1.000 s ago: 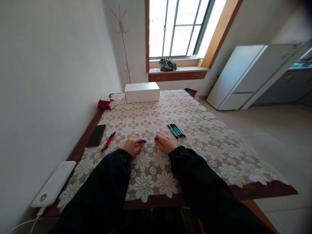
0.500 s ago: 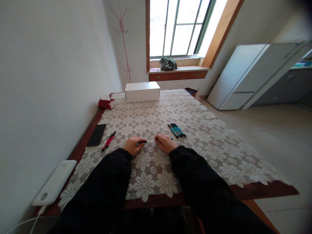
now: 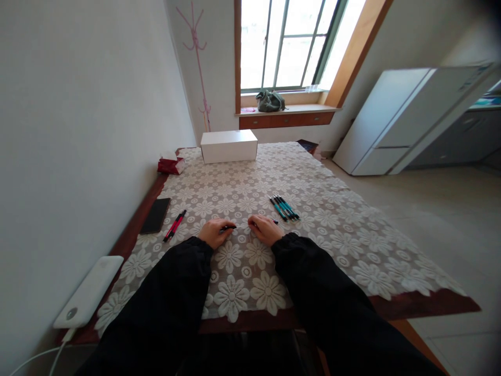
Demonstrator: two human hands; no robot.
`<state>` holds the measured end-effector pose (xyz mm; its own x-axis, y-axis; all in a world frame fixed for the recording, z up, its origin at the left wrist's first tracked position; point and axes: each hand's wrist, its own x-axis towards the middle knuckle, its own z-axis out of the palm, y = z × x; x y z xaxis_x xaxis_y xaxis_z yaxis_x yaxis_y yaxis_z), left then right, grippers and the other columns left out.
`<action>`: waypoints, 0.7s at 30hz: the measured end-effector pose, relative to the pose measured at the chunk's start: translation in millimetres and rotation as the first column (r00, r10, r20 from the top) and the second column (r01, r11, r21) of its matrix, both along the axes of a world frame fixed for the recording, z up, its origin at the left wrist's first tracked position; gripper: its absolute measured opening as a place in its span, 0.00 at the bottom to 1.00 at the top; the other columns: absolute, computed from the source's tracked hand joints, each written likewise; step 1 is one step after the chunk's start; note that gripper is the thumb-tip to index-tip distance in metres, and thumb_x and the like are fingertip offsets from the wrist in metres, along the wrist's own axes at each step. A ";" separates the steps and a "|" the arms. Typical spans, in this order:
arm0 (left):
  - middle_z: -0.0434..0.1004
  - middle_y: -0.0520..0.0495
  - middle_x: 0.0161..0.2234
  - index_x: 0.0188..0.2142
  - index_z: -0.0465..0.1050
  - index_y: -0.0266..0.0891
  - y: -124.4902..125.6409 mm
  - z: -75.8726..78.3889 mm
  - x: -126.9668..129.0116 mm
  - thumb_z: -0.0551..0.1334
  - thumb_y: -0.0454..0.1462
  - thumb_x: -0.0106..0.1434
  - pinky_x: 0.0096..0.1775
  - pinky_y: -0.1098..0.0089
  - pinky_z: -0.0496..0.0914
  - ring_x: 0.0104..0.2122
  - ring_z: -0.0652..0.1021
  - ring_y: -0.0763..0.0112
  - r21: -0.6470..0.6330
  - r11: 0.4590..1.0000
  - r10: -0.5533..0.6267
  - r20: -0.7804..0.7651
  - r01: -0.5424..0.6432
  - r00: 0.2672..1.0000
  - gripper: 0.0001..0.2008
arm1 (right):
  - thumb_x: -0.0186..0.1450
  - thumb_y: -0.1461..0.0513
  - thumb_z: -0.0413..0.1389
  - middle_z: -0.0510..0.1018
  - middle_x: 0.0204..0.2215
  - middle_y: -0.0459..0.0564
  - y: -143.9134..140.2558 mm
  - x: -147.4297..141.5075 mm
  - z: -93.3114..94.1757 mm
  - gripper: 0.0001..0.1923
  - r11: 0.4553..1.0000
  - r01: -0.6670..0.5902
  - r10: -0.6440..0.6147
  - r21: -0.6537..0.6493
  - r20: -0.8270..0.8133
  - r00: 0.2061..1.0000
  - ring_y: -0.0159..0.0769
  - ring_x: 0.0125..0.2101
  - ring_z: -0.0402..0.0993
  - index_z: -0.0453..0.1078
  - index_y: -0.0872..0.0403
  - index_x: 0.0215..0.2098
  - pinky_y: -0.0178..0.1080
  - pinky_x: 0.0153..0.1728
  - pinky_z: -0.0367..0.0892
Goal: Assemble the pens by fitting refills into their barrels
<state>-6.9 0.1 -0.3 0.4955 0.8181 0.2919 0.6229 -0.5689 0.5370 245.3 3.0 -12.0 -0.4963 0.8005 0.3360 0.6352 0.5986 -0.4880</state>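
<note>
My left hand is closed in a pinch on a short black pen part, just above the lace tablecloth. Facing it, my right hand is closed round a pen, most of which the fingers hide; its dark end sticks out on the right. A thin white pen refill spans the small gap between both hands. Several teal and black pens lie side by side beyond my right hand. Two red and black pens lie to the left of my left hand.
A dark phone lies by the left table edge, with a white power bank and its cable nearer me. A white box stands at the far end of the lace tablecloth, near a red tissue pack.
Both hands stay in nearly the same place with the same grip. The view has shifted very slightly.
</note>
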 end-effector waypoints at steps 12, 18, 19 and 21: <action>0.83 0.50 0.41 0.43 0.80 0.45 0.8 -0.4 -0.3 0.62 0.37 0.65 0.46 0.66 0.73 0.40 0.79 0.66 -0.013 1.000 -0.002 -0.008 0.001 1.000 0.09 | 0.69 0.66 0.50 0.75 0.35 0.49 -2.1 -1.4 2.9 0.05 1.000 0.004 -0.005 -0.026 -0.055 0.998 0.37 0.37 0.71 0.67 0.52 0.37 0.37 0.42 0.65; 0.83 0.50 0.40 0.44 0.80 0.45 1.2 -0.9 -0.2 0.62 0.37 0.65 0.45 0.66 0.73 0.40 0.79 0.66 -0.011 1.000 0.003 -0.003 -0.003 1.000 0.10 | 0.67 0.66 0.52 0.76 0.34 0.49 -0.1 -1.8 -1.0 0.05 0.998 0.028 -0.033 -0.050 -0.109 0.994 0.36 0.37 0.72 0.69 0.53 0.36 0.37 0.41 0.65; 0.83 0.50 0.40 0.44 0.80 0.44 1.6 -1.4 -0.5 0.62 0.37 0.65 0.45 0.66 0.73 0.40 0.79 0.66 -0.011 1.000 0.005 -0.004 -0.005 1.000 0.10 | 0.67 0.66 0.52 0.77 0.34 0.49 0.4 -1.9 -1.7 0.05 0.998 0.034 -0.041 -0.054 -0.118 0.992 0.36 0.36 0.72 0.69 0.53 0.36 0.37 0.40 0.65; 0.83 0.50 0.40 0.44 0.80 0.44 2.2 -2.4 -1.0 0.62 0.37 0.65 0.46 0.66 0.73 0.40 0.79 0.66 -0.010 1.000 0.007 -0.005 -0.007 1.000 0.10 | 0.66 0.66 0.54 0.77 0.33 0.49 1.4 -2.2 -2.5 0.04 0.997 0.049 -0.058 -0.063 -0.137 0.989 0.35 0.34 0.72 0.70 0.53 0.36 0.36 0.39 0.65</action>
<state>-7.9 2.3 -2.7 0.4906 0.8247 0.2813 0.6296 -0.5587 0.5399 243.0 4.4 -14.5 -0.4042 0.8452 0.3497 0.5892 0.5330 -0.6072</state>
